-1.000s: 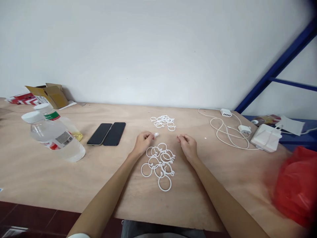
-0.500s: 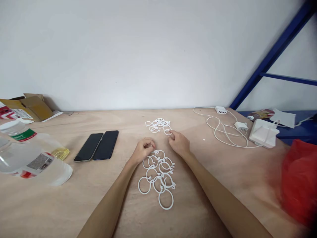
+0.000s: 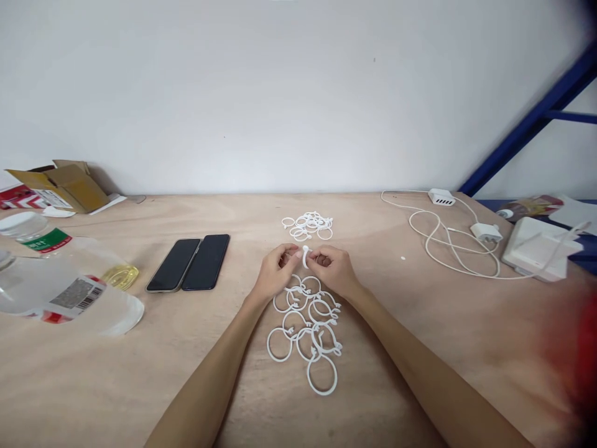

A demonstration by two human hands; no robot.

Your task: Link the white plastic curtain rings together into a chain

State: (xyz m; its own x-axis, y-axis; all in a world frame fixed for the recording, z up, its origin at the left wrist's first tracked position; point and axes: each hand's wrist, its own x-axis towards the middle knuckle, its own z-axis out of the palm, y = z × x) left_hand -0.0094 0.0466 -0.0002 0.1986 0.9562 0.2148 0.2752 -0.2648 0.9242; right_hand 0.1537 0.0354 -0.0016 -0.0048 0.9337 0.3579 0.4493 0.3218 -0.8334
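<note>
The right hand (image 3: 336, 271), a moment ago at the far pile of rings (image 3: 308, 225), is now being held against the left hand (image 3: 275, 274), and a small white ring (image 3: 305, 255) is being pinched between both hands' fingertips, just above the linked rings (image 3: 305, 323); fitting appears under way. Everything is being borne by a plywood table (image 3: 420, 336) before a bare white wall (image 3: 280, 93).

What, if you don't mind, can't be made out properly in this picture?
Head view, all of it:
- The white piece pinched between left hand and right hand: fingers cover it; shape unclear.
- The red thing: blurred, cut by right edge.
- The bottle: cut by left edge.
- The ring pile behind: too small to count.
</note>
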